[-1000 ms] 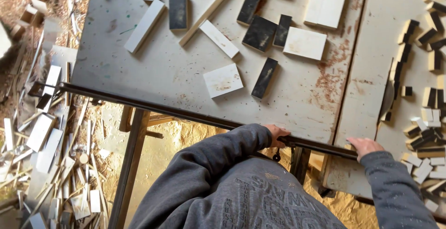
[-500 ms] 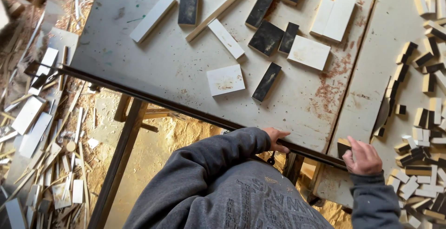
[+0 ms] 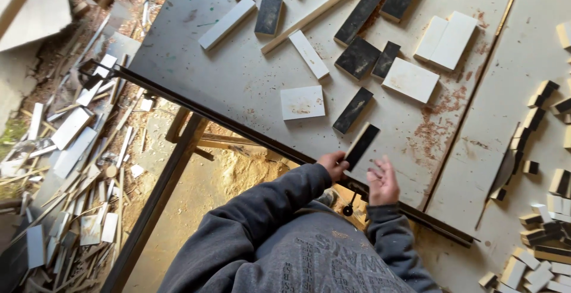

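My left hand (image 3: 332, 164) grips the lower end of a small black-faced board piece (image 3: 361, 143), holding it tilted just above the near edge of the grey worktable (image 3: 238, 85). My right hand (image 3: 383, 181) hovers right beside it, fingers apart and holding nothing, over the table's dark metal edge rail (image 3: 250, 133). Both arms are in grey sleeves. Another black piece (image 3: 353, 110) and a white rectangular piece (image 3: 303, 102) lie flat on the table just beyond my hands.
Several more black and white cut boards (image 3: 410, 80) and a long wooden strip (image 3: 318, 12) lie across the tabletop. Small offcut blocks (image 3: 538, 111) pile up at the right. Scrap strips (image 3: 71, 168) litter the ground at left, with sawdust (image 3: 250, 165) under the table.
Both hands rested on the table's edge rail earlier. Now my left hand has picked up a black piece, and my right hand has moved left toward it and opened.
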